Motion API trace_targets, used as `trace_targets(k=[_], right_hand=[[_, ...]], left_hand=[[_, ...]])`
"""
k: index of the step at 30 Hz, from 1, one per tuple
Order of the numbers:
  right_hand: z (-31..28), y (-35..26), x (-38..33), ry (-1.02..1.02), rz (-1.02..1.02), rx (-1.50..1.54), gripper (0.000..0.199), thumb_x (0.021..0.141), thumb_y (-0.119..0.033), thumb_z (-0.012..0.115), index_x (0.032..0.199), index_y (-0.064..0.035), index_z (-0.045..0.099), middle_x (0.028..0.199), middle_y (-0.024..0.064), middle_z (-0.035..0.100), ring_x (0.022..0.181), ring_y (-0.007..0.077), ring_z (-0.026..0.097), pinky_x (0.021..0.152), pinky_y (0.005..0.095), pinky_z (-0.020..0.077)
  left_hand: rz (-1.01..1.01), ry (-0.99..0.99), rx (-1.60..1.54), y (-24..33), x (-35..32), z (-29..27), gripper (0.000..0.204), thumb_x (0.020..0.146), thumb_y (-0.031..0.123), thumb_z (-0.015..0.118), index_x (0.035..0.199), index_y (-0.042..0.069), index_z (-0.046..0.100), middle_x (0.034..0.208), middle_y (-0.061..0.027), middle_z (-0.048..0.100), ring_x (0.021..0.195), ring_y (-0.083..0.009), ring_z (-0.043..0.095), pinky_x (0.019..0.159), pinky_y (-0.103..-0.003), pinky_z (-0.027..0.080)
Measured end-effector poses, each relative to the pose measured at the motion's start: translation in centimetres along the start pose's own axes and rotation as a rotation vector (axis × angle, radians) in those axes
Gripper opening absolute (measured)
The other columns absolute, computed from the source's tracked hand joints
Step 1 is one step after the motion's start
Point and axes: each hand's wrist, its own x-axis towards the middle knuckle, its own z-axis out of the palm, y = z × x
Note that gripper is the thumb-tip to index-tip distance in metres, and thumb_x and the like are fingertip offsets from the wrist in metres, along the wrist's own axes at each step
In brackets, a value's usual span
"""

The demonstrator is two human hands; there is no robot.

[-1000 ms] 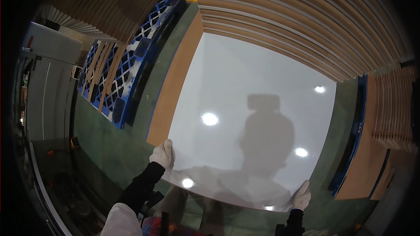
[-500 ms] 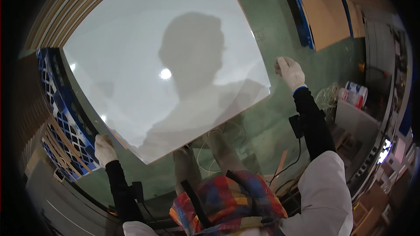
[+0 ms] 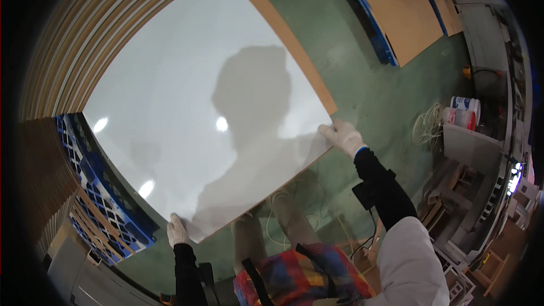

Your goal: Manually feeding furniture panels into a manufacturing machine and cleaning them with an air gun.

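Note:
A large glossy white panel (image 3: 170, 79) lies in front of me, with a head-and-shoulders shadow and bright light spots on it. Along its right side a strip of brown board (image 3: 283, 34) shows from beneath. My left hand (image 3: 177, 230), in a white knit glove, closes on the panel's near left corner. At the near right corner my right hand (image 3: 343, 136), gloved the same way, pinches the panel's edge with the thumb on top. The fingers under the panel are hidden.
Long stacked panels (image 3: 96, 39) stand at the far left beside a blue lattice pallet (image 3: 119, 192) with wooden strips. Brown boards on a blue base (image 3: 391, 11) stand far right. A coiled cord (image 3: 428, 124) lies near white buckets (image 3: 464, 107). My legs are under the panel's near edge.
Both hands were beside the panel, off its edges, and have moved in onto its near corners. The panel now sits nearer to me, and the brown strip on its right shows wider.

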Motion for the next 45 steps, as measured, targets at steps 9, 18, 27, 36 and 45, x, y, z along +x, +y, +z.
trace_targets(k=[9, 18, 27, 36, 45], right_hand=[[0.4, -5.1, 0.4, -0.017, -0.133, -0.041, 0.056, 0.087, -0.053, 0.05, 0.093, -0.0002, 0.067, 0.098, 0.0211, 0.066, 0.092, 0.0366, 0.063, 0.082, 0.0451, 0.0487], [-7.7, 2.9, -17.9, -0.015, -0.24, 0.055, 0.049, 0.087, -0.041, 0.048, 0.112, -0.0005, 0.062, 0.112, 0.0229, 0.062, 0.105, 0.0388, 0.058, 0.091, 0.0453, 0.0457], [-9.6, 27.0, -35.7, 0.191, 0.411, 0.247, 0.047, 0.081, -0.044, 0.051, 0.103, -0.0048, 0.067, 0.1, 0.0211, 0.066, 0.099, 0.0364, 0.062, 0.086, 0.0435, 0.0469], [-20.2, 46.5, -37.1, 0.72, 0.717, 0.364, 0.039, 0.081, -0.036, 0.054, 0.09, -0.0014, 0.07, 0.098, 0.0223, 0.066, 0.096, 0.0386, 0.061, 0.087, 0.0446, 0.0478], [-47.1, 64.6, -39.7, 1.592, 0.753, 0.504, 0.036, 0.084, -0.028, 0.061, 0.106, 0.0001, 0.065, 0.101, 0.0231, 0.066, 0.099, 0.0353, 0.063, 0.089, 0.0398, 0.0482]], left_hand=[[0.261, -0.061, 0.421, -1.9, 5.4, -3.8, 0.046, 0.088, 0.042, 0.051, 0.097, -0.002, 0.059, 0.088, -0.0272, 0.065, 0.088, -0.0422, 0.063, 0.077, -0.047, 0.049], [0.518, -0.205, 0.836, 9.9, -10.5, -4.2, 0.07, 0.088, 0.051, 0.053, 0.139, 0.005, 0.039, 0.139, -0.02, 0.044, 0.127, -0.0362, 0.043, 0.106, -0.044, 0.034], [0.914, -0.543, 0.911, 17.1, -26.9, -1.7, 0.06, 0.083, 0.033, 0.059, 0.13, -0.003, 0.048, 0.13, -0.0273, 0.05, 0.122, -0.0393, 0.047, 0.104, -0.042, 0.039], [1.065, -0.584, 1.231, 33.9, -33.1, 20.3, 0.065, 0.084, 0.05, 0.058, 0.119, -0.005, 0.057, 0.118, -0.0283, 0.058, 0.112, -0.0412, 0.055, 0.094, -0.044, 0.044], [1.318, -0.457, 1.102, 54.7, -59.6, 34.3, 0.044, 0.078, 0.04, 0.052, 0.098, 0.006, 0.071, 0.098, -0.0234, 0.066, 0.099, -0.0383, 0.062, 0.09, -0.046, 0.048]])
